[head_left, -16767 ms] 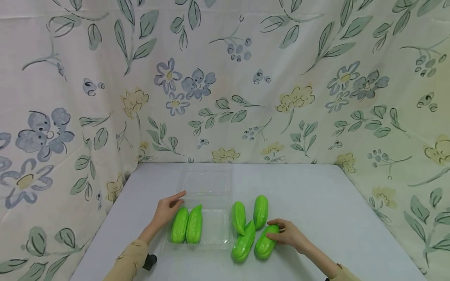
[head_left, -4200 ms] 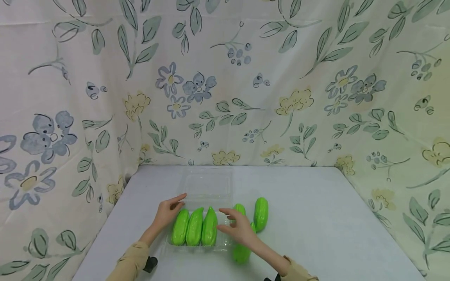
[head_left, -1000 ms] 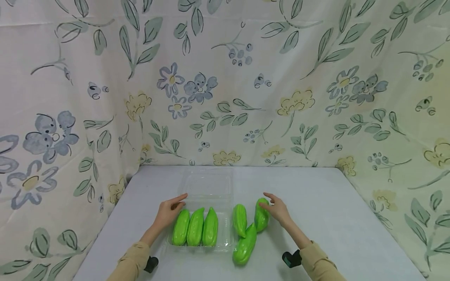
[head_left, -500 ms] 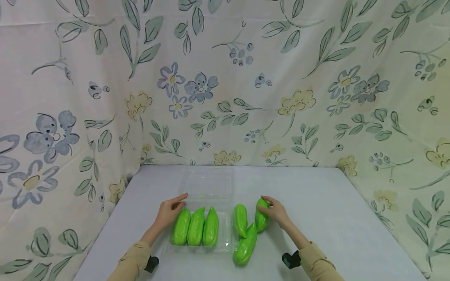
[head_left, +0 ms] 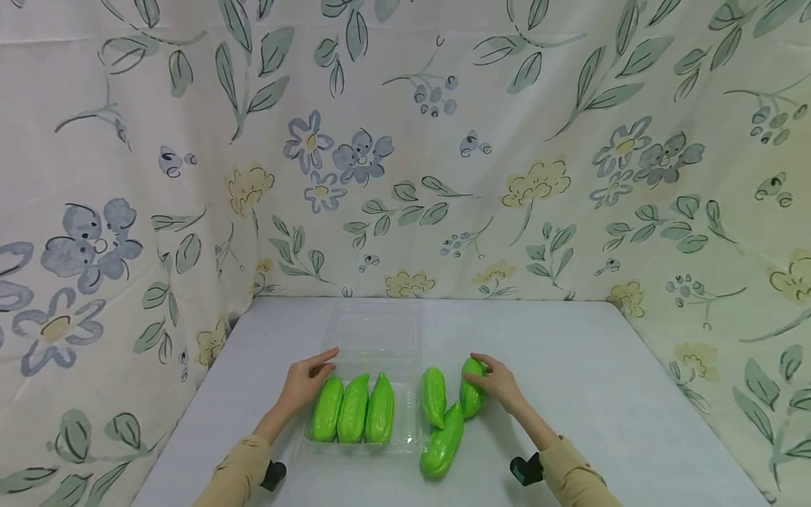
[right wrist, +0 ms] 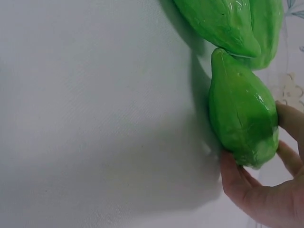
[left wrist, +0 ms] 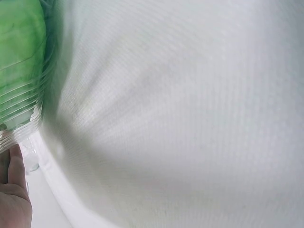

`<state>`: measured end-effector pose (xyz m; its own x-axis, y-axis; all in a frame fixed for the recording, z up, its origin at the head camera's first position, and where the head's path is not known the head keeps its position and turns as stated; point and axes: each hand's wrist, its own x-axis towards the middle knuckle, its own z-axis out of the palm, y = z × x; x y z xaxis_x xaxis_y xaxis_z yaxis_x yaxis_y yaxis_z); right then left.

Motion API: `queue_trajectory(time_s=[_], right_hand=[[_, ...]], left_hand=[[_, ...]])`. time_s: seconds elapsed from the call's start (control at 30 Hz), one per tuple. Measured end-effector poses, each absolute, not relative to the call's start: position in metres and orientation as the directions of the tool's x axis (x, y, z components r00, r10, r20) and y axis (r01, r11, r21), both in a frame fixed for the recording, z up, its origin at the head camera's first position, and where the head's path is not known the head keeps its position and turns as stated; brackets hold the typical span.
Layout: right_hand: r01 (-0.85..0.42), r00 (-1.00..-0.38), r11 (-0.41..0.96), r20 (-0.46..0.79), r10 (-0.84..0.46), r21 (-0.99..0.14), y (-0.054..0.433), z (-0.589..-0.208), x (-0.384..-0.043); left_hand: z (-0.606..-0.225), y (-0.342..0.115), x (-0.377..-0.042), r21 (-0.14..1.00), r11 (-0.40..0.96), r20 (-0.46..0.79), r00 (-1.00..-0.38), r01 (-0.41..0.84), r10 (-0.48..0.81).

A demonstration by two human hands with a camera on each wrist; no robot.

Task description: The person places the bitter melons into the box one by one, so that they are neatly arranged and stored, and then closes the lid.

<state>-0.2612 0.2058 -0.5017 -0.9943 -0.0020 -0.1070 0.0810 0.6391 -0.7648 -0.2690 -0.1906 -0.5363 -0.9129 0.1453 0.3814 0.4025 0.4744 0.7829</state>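
Note:
My left hand (head_left: 303,382) holds the left side of a clear plastic clamshell box (head_left: 405,422) near its hinge. In the left wrist view, fingers (left wrist: 16,166) rest at the ribbed box edge. Inside lie three glossy green model fruits (head_left: 353,410), long with pointed tips, side by side toward the left. My right hand (head_left: 495,380) grips the upper end of another green fruit (right wrist: 244,111), thumb on one side and fingers on the other. Its tip points away from the palm in the right wrist view. Two more green fruits (head_left: 443,443) lie between it and the box.
The box's lid (head_left: 375,329) lies folded back, flat on the white table (head_left: 557,366). Beyond the table's far edge hangs a floral curtain (head_left: 405,176). Dark wrist devices (head_left: 527,468) sit at the sleeves.
A third green fruit, under the right hand earlier, now lies in the box. The right hand then moved right to the back fruit and closed round it. The left hand has stayed put.

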Motion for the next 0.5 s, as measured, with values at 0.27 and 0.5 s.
queue_trajectory(time_s=[0.27, 0.5], right_hand=[[0.097, -0.991, 0.630, -0.131, -0.008, -0.771, 0.2087, -0.5044, -0.2617], [0.103, -0.991, 0.633, -0.135, -0.003, -0.767, 0.2082, -0.5048, -0.2611]], left_hand=[[-0.5358, -0.1902, -0.2688, 0.780, 0.480, 0.377, -0.914, 0.400, 0.149], [-0.5334, -0.1887, -0.2676, 0.785, 0.491, 0.356, -0.924, 0.378, 0.141]])
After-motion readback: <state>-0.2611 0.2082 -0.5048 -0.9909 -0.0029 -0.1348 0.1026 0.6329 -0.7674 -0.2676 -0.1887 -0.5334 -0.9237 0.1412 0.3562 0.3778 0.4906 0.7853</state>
